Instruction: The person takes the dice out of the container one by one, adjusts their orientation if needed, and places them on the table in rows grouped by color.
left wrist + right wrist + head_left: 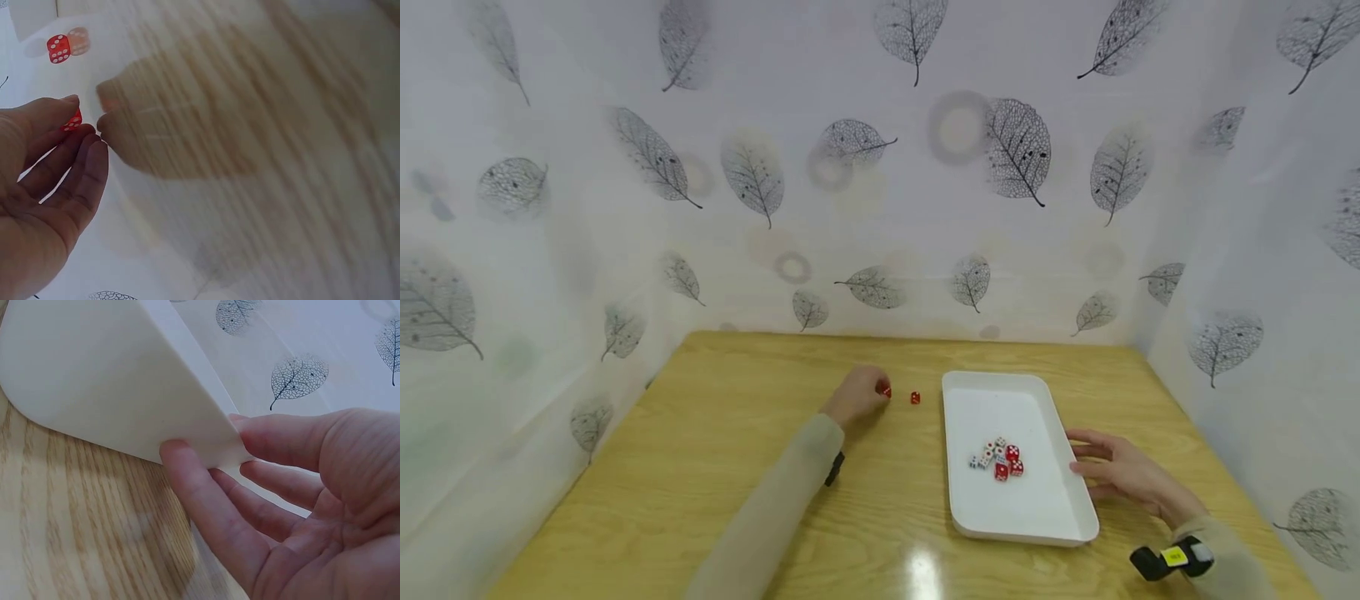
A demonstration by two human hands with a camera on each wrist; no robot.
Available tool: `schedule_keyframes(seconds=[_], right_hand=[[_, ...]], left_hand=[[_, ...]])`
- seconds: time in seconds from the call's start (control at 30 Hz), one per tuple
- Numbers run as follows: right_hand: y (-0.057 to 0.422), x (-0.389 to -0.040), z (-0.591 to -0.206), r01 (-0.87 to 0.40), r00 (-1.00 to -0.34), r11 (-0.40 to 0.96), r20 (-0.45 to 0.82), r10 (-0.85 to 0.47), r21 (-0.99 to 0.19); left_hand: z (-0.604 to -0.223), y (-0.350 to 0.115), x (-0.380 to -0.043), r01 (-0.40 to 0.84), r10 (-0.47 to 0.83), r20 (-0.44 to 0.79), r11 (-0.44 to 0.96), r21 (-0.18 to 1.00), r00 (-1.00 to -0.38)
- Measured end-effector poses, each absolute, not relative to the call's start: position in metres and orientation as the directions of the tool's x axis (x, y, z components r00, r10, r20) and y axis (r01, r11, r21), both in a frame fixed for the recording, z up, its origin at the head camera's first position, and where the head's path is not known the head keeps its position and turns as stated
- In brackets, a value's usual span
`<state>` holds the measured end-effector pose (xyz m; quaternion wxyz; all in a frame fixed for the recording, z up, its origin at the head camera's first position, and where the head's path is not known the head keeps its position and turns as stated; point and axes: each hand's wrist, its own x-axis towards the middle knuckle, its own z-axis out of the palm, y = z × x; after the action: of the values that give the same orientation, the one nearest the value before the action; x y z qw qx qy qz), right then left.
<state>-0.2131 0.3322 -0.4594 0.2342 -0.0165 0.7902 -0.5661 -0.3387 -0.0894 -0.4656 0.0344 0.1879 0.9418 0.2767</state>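
My left hand (859,395) is low over the table, left of the tray, pinching a red die (74,120) between thumb and fingertips. A second red die (915,398) lies on the wood just right of it. Beside the white tray (1052,504), my right hand (1123,473) rests its loosely extended fingers against the right outer wall. In the right wrist view, the fingertips (175,452) touch that wall. White dice (985,460) and red dice (1002,472) sit clustered inside the tray, left of its middle.
The wooden table (685,450) extends to the left and in front of the tray. A leaf-patterned sheet (887,208) hangs behind it and along both sides. A black band (1172,558) wraps the right wrist.
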Motion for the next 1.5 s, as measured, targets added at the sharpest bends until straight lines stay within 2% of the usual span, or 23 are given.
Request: schedule_keyframes(seconds=[0.37,0.83,1.2,1.4,1.5], right_hand=[[0.336,-0.215,-0.461,0.259,-0.882,0.354,-0.369,-0.293,-0.899],[0.333,-0.214,-0.461,0.261,-0.880,0.347,-0.370,-0.298,-0.901],[0.333,-0.215,-0.458,0.261,-0.882,0.342,-0.368,-0.296,-0.902],[0.333,-0.214,-0.458,0.254,-0.885,0.344,-0.361,-0.296,-0.904],[0.332,-0.214,-0.458,0.252,-0.885,0.354,-0.363,-0.293,-0.901]], left_hand=[[-0.469,-0.084,-0.346,0.338,0.386,0.004,0.804,0.490,-0.923],[-0.470,-0.089,-0.345,0.343,0.394,0.018,0.776,0.530,-0.919],[-0.453,-0.097,-0.334,0.260,0.326,-0.011,0.773,0.578,-0.945],[-0.440,-0.093,-0.328,0.341,0.378,0.048,0.766,0.545,-0.925],[-0.438,-0.092,-0.324,0.349,0.390,0.039,0.770,0.535,-0.920]])
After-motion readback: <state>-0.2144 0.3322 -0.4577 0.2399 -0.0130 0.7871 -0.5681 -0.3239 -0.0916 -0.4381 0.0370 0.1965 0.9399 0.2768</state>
